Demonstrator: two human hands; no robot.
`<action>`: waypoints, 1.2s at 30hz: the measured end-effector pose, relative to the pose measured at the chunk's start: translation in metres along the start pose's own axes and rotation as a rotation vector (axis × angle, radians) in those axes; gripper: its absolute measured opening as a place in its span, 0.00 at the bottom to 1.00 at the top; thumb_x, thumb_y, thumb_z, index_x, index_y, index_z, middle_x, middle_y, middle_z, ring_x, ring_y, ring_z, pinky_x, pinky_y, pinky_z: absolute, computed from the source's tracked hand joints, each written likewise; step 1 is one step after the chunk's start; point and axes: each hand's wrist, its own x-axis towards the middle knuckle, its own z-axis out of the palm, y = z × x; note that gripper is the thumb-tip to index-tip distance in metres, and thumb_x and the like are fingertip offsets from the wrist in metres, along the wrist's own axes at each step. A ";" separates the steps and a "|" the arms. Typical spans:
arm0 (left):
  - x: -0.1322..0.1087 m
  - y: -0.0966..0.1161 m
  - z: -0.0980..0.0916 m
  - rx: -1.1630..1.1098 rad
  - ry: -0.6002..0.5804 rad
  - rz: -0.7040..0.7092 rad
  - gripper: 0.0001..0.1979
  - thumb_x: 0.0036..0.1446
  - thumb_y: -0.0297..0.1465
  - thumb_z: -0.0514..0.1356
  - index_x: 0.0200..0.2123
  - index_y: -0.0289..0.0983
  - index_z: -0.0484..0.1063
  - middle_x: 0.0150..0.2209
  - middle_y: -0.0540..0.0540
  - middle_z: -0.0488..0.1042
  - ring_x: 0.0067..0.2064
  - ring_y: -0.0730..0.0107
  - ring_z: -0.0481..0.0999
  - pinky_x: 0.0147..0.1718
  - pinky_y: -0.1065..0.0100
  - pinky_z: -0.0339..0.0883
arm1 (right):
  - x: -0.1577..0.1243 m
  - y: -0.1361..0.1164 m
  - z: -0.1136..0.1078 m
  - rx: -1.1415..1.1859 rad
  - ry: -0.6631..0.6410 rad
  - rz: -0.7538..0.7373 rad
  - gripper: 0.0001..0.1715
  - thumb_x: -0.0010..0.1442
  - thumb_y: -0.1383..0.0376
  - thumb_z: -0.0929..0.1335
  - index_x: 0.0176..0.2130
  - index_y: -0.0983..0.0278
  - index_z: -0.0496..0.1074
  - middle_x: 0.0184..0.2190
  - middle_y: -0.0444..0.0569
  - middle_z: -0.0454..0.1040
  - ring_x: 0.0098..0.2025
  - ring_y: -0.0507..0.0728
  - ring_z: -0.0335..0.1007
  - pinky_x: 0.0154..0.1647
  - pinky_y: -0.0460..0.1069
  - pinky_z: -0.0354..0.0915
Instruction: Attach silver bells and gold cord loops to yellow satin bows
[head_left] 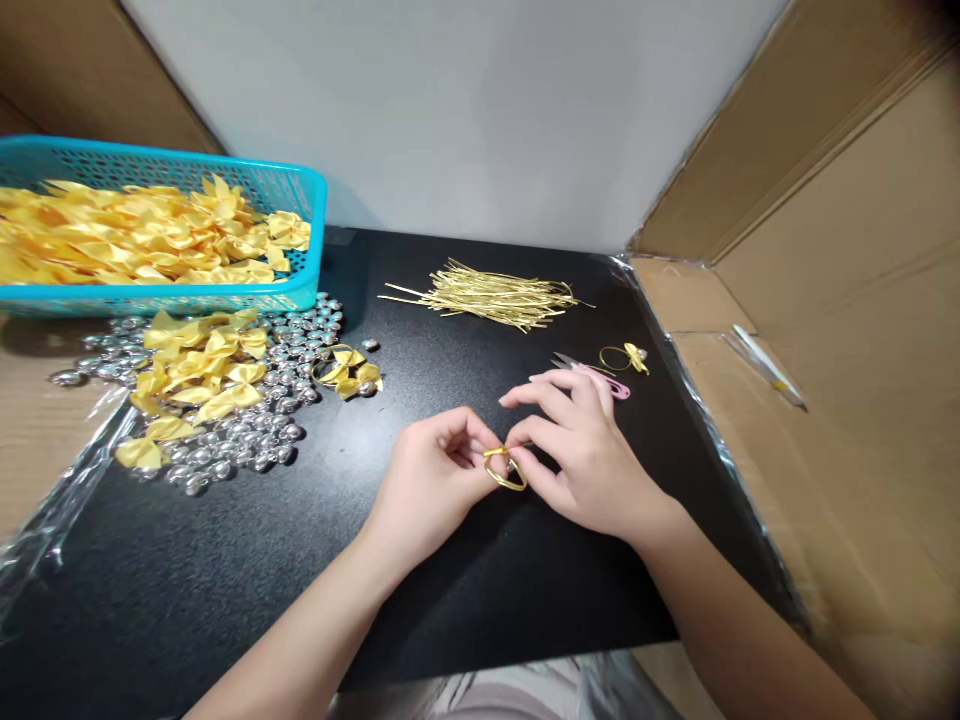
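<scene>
1. my left hand (431, 480) has thumb and fingers pinched on the gold loop (514, 487), over the near middle of the black table (300, 590) – if that hold slackens, i think the loop could twist or drop.
2. my right hand (581, 455) meets it there, thumb and forefinger nipping at the loop's join, the other fingers raised and spread. exactly what bit lies between those tips is too small to tell; a thin end could slip out if i pinch too lightly.
3. pulling too hard from both sides might bend the loop out of its round shape, since it looks like soft wire.
4. the pink-handled scissors (619, 388) lie just beyond my right fingers, blades apart – a careless reach could nick a knuckle.
5. the ringed bow (636, 358) sits near the scissors, so a stray sweep might knock it.
6. on my left, the silver beads (259, 440) look round enough to roll if my sleeveless forearm brushes them.
</scene>
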 end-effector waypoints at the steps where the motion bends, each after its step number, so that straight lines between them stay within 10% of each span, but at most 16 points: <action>1: 0.000 -0.001 0.000 0.021 0.005 0.016 0.07 0.45 0.30 0.67 0.23 0.35 0.71 0.21 0.52 0.73 0.23 0.76 0.67 0.23 0.76 0.61 | 0.000 -0.001 0.001 0.012 -0.016 0.023 0.07 0.63 0.67 0.65 0.32 0.61 0.71 0.49 0.45 0.74 0.55 0.60 0.60 0.61 0.61 0.49; 9: -0.003 0.006 0.002 0.167 0.094 0.173 0.05 0.46 0.24 0.64 0.22 0.36 0.71 0.20 0.53 0.74 0.21 0.79 0.68 0.21 0.78 0.61 | 0.001 -0.005 0.004 0.161 -0.029 0.227 0.06 0.64 0.65 0.64 0.34 0.61 0.69 0.54 0.48 0.69 0.58 0.61 0.56 0.60 0.60 0.53; 17: -0.001 0.007 0.001 -0.102 0.107 0.036 0.08 0.42 0.28 0.68 0.21 0.35 0.70 0.20 0.51 0.75 0.22 0.76 0.71 0.23 0.76 0.64 | 0.001 -0.003 0.003 0.341 0.267 0.409 0.11 0.63 0.60 0.65 0.32 0.60 0.73 0.50 0.49 0.71 0.56 0.60 0.63 0.59 0.60 0.55; 36: 0.000 0.012 0.004 -0.263 0.124 -0.037 0.12 0.40 0.28 0.70 0.24 0.34 0.68 0.19 0.55 0.70 0.21 0.83 0.67 0.22 0.81 0.60 | 0.001 -0.017 0.014 0.284 0.362 0.413 0.04 0.53 0.67 0.73 0.32 0.59 0.75 0.44 0.48 0.73 0.51 0.60 0.67 0.56 0.58 0.60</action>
